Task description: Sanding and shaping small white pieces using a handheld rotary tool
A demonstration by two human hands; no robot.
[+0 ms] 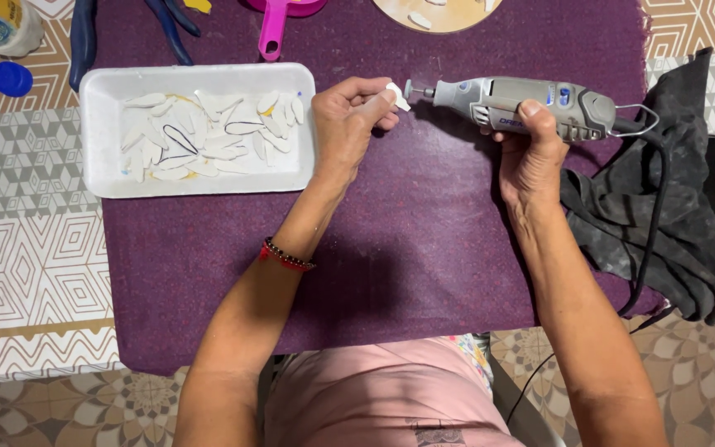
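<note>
Grey rotary tool [531,106] in right hand [531,157], left hand [345,124] pinching white piece [397,95]

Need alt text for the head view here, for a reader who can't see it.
Seen from above, a person's right hand holds a grey corded rotary tool with its tip against a small white piece pinched in the left hand, over a purple cloth. To the left sits a white foam tray of similar white pieces.

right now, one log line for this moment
left hand: pinches small white piece | right hand: grips grey rotary tool | tip at piece | tray: white cutouts
</note>
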